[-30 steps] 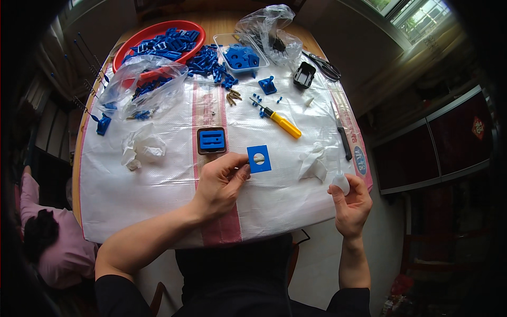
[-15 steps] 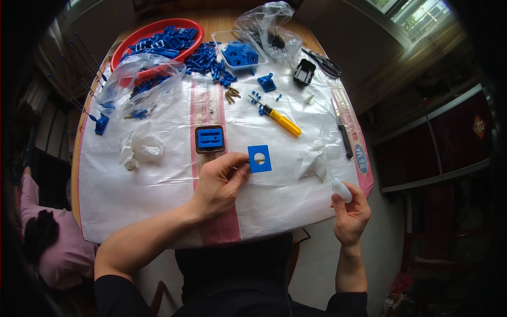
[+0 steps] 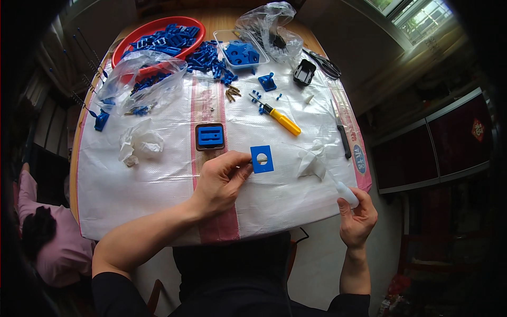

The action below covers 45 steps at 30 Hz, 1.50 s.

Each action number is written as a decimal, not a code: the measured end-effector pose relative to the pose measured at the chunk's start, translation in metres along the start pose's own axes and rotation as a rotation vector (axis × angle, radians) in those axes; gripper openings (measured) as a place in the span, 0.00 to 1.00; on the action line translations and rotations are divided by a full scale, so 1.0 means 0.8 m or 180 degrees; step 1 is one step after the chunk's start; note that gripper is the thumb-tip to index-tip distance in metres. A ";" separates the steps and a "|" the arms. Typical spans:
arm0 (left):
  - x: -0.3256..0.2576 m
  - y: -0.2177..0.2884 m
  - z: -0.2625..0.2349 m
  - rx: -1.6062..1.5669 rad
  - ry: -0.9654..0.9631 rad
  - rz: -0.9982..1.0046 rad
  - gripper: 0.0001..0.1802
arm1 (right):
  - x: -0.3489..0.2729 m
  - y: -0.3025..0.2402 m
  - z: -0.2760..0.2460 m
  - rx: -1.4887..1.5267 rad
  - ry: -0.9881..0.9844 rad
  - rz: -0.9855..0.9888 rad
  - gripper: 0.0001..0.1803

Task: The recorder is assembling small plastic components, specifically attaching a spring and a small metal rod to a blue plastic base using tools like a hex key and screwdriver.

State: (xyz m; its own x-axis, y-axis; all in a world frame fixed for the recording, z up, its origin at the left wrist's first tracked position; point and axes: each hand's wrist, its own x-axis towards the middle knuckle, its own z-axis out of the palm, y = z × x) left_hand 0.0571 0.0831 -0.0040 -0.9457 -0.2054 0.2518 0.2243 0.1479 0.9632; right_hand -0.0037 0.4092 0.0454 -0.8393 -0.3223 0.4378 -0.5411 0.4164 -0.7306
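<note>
Between the thumb and fingers of my left hand is a flat blue plastic plate with a round hole, held by its left edge above the sheet. My right hand, at the right front edge of the table, is closed around a small white squeeze bottle with a thin tip pointing up and left. Just beyond my left hand lies a dark rectangular holder with a slotted blue block in it. A crumpled white tissue lies between the plate and the bottle.
Farther back are a yellow-handled screwdriver, a knife, scissors and a black box. A red basin and a clear tub hold blue parts. Another tissue lies left. A person in pink is at lower left.
My right hand has moved slightly right and toward me, and the bottle now tilts with its thin tip showing. My left hand and the plate have barely shifted.
</note>
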 end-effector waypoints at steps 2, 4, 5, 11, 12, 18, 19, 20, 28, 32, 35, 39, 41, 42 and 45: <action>0.001 0.001 0.000 0.0046 -0.0001 0.0092 0.09 | 0.002 -0.004 -0.003 -0.0174 -0.0078 -0.0123 0.15; 0.001 0.001 0.001 0.0024 0.0003 0.0127 0.09 | 0.003 -0.011 -0.008 -0.0369 -0.0191 -0.0218 0.14; 0.000 0.001 0.001 0.0012 0.0004 0.0145 0.09 | 0.005 -0.014 -0.009 -0.0489 -0.0154 -0.0364 0.15; 0.001 0.005 0.000 0.0120 -0.0028 0.0322 0.09 | 0.018 -0.036 -0.016 -0.0803 -0.0104 -0.0789 0.15; 0.001 0.006 0.000 0.0109 -0.0027 0.0304 0.09 | 0.021 -0.039 -0.018 -0.0858 -0.0117 -0.0878 0.15; 0.001 0.008 -0.001 0.0107 -0.0031 0.0207 0.09 | 0.034 -0.055 -0.026 -0.1068 -0.0280 -0.1024 0.15; 0.000 0.009 -0.002 0.0088 -0.0039 0.0149 0.09 | 0.036 -0.057 -0.027 -0.1099 -0.0304 -0.1014 0.15; 0.000 0.010 -0.002 0.0069 -0.0047 0.0091 0.09 | 0.037 -0.059 -0.028 -0.1124 -0.0319 -0.1045 0.15; 0.000 0.007 -0.002 -0.0062 -0.0050 0.0060 0.09 | 0.051 -0.069 -0.035 -0.1219 -0.0382 -0.1352 0.17; 0.001 0.009 -0.002 -0.0012 -0.0069 0.0036 0.09 | 0.052 -0.072 -0.037 -0.1261 -0.0401 -0.1391 0.20; 0.000 0.003 -0.002 0.0016 -0.0036 0.0042 0.08 | 0.053 -0.078 -0.041 -0.1279 -0.0410 -0.1361 0.20; 0.001 0.003 -0.001 0.0058 -0.0048 0.0156 0.08 | 0.051 -0.080 -0.045 -0.1158 -0.0498 -0.1344 0.18; 0.000 0.003 -0.001 0.0032 -0.0056 0.0066 0.08 | 0.054 -0.080 -0.044 -0.1126 -0.0492 -0.1375 0.18; 0.000 0.002 -0.001 0.0016 -0.0061 0.0022 0.08 | 0.054 -0.081 -0.041 -0.1126 -0.0446 -0.1365 0.18; 0.000 0.002 -0.001 -0.0009 -0.0041 -0.0014 0.08 | 0.055 -0.081 -0.040 -0.1153 -0.0410 -0.1315 0.17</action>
State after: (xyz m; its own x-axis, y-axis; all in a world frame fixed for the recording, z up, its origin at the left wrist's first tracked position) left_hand 0.0574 0.0828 -0.0024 -0.9497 -0.1936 0.2463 0.2207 0.1444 0.9646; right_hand -0.0071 0.3956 0.1289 -0.5529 -0.6122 0.5652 -0.8261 0.4916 -0.2756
